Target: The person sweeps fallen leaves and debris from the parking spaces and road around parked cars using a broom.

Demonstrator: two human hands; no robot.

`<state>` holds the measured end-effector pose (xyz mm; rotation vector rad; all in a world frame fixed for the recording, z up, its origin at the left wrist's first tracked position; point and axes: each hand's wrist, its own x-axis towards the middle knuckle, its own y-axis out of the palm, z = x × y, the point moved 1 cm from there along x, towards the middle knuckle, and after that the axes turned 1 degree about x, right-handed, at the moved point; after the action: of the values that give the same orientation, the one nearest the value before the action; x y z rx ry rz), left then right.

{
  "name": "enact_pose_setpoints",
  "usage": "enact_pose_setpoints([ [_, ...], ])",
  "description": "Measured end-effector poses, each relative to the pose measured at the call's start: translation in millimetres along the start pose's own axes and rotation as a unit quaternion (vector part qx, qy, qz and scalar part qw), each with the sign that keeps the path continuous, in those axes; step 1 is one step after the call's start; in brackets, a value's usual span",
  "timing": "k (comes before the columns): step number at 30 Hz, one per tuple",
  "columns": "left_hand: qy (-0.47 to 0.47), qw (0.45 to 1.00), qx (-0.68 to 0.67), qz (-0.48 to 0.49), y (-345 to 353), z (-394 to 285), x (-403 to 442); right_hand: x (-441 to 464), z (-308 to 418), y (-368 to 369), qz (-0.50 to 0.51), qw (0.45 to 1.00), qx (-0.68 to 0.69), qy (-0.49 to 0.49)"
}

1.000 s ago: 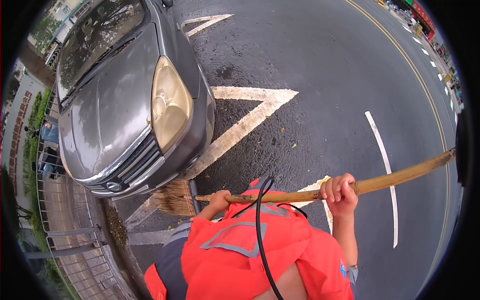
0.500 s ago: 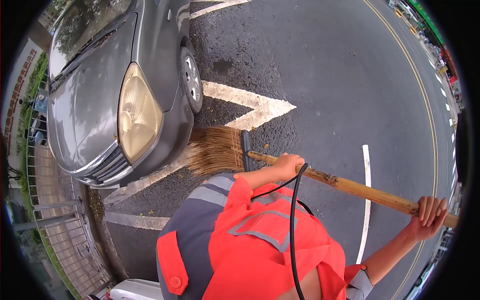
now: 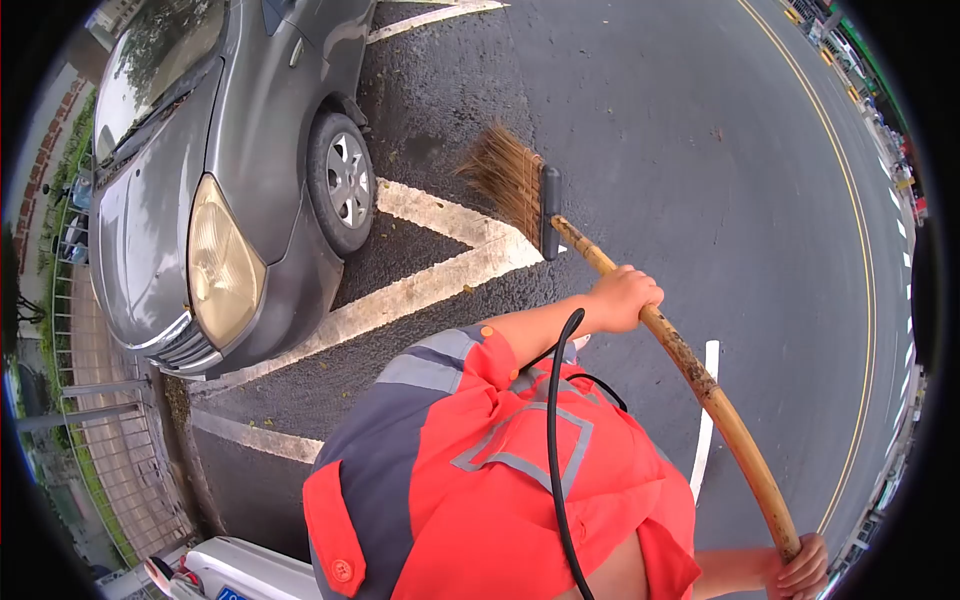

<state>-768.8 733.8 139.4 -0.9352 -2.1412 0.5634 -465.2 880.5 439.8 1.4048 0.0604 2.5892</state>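
Beyond left hand (image 3: 623,298) gripping handle (image 3: 738,435), broom head (image 3: 516,185); right hand (image 3: 802,570) gripping handle farther back.

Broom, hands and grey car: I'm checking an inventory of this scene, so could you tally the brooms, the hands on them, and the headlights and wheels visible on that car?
Broom: 1
Hands: 2 (left hand, right hand)
Headlight: 1
Wheel: 1
Total: 5
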Motion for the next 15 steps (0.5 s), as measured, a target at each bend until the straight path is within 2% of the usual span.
enact_pose_setpoints([
  [2,-0.001,1.000,0.006,0.009,10.9,-8.3,32.6,26.9,-9.5,-63.8,0.017,0.995,0.098,-0.014],
  [3,-0.002,1.000,0.007,0.023,14.8,-11.6,51.0,41.9,-10.6,-106.8,0.020,0.994,0.103,-0.017],
  [5,-0.015,0.999,0.011,0.037,21.1,-17.0,83.7,65.1,-12.1,-207.0,-0.099,0.981,0.168,0.025],
  [7,-0.029,0.998,0.013,0.050,29.6,-10.8,111.8,105.8,-53.2,-268.8,-0.048,0.961,0.259,0.083],
  [8,-0.066,0.996,0.010,0.052,32.6,-5.9,123.1,123.0,-79.3,-296.3,-0.113,0.961,0.235,0.090],
  [9,-0.104,0.993,0.007,0.051,34.1,-1.5,133.6,140.9,-109.0,-317.1,-0.177,0.957,0.210,0.099],
  [10,-0.110,0.993,0.008,0.048,37.6,4.2,141.2,157.8,-142.5,-331.5,-0.179,0.950,0.219,0.130],
  [12,-0.181,0.982,-0.002,0.061,48.6,31.8,157.6,193.6,-212.4,-347.4,-0.164,0.942,0.235,0.176],
  [15,-0.229,0.973,-0.004,0.041,68.6,76.4,179.4,247.8,-298.8,-346.4,-0.117,0.933,0.261,0.217],
])
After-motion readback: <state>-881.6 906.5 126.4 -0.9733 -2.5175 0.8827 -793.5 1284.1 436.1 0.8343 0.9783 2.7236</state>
